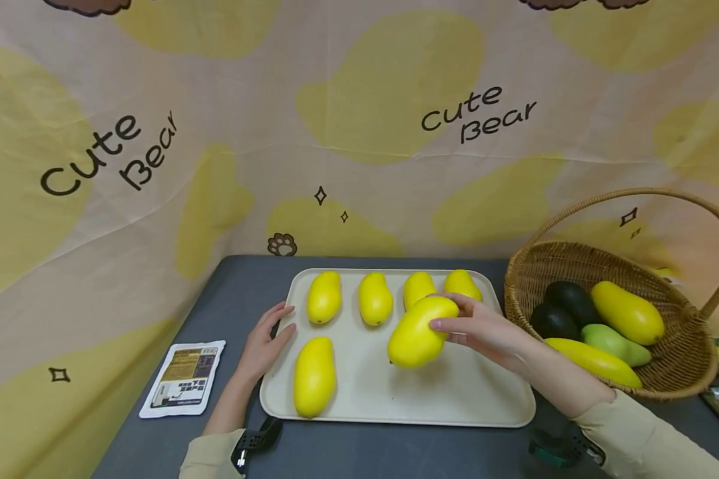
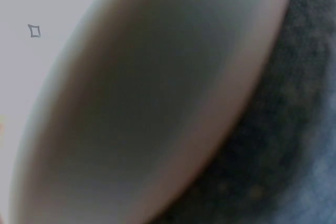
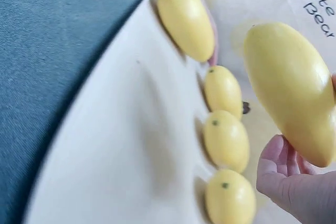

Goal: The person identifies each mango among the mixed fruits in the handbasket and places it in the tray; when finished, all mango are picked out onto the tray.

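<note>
At the near side, a grey desk (image 1: 431,452) carried a cream tray (image 1: 467,399), with its long side running left to right. The near mango (image 1: 315,378) lay in the near left corner of the tray. On the desk, left of the tray, lay a white printed pouch (image 1: 182,380). The left hand (image 1: 266,342) was positioned at the left rim of the tray, fingers extended and parted from the thumb; the left wrist view was too blurred to add detail. The right hand (image 1: 485,332) gripped the held mango (image 1: 421,332) between thumb and fingers, tilted and clear of the tray surface, right of centre. To the right stood a wicker basket (image 1: 689,366), containing two yellow fruits (image 1: 628,313), one green fruit (image 1: 616,344) and two dark fruits (image 1: 571,301). Along the far side of the tray, four mangoes (image 1: 375,299) formed a row; the held mango and right hand partly covered the two rightmost. Behind the desk hung a yellow-patterned cloth (image 1: 359,133) printed "Cute Bear".
</note>
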`<state>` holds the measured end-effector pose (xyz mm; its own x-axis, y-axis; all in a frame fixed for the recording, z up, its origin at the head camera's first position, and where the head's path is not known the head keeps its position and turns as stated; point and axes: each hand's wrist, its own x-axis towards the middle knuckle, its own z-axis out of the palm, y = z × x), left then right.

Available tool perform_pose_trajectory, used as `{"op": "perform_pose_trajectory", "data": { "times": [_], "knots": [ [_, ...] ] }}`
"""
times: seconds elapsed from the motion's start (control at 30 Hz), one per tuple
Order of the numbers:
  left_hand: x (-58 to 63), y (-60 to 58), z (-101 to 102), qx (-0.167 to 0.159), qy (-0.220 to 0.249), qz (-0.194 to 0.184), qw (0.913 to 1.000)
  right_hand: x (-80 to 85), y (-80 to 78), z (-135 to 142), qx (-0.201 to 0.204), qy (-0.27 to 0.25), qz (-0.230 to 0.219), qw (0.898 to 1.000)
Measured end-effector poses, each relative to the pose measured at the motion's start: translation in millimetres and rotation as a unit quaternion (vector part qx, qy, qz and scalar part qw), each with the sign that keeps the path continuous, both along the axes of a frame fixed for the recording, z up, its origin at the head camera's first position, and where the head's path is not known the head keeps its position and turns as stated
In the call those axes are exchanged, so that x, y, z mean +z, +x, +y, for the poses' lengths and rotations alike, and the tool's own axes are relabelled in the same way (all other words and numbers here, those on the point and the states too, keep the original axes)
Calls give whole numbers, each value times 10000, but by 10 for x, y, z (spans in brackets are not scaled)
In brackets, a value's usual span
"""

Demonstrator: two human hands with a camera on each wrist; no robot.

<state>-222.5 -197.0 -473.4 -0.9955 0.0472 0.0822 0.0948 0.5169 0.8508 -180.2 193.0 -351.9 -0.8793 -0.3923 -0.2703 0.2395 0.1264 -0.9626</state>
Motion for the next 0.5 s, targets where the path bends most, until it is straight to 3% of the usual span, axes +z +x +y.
{"op": "perform_pose_trajectory", "data": {
  "times": [0.23, 0.5],
  "knots": [
    [9, -8, 4, -16, 20, -44, 10000, -340, -58, -217, 48, -211, -428, 9989],
    [10, -8, 17, -33, 47, -21, 10000, -597, -89, -408, 436, -137, -409, 9981]
  ]
}}
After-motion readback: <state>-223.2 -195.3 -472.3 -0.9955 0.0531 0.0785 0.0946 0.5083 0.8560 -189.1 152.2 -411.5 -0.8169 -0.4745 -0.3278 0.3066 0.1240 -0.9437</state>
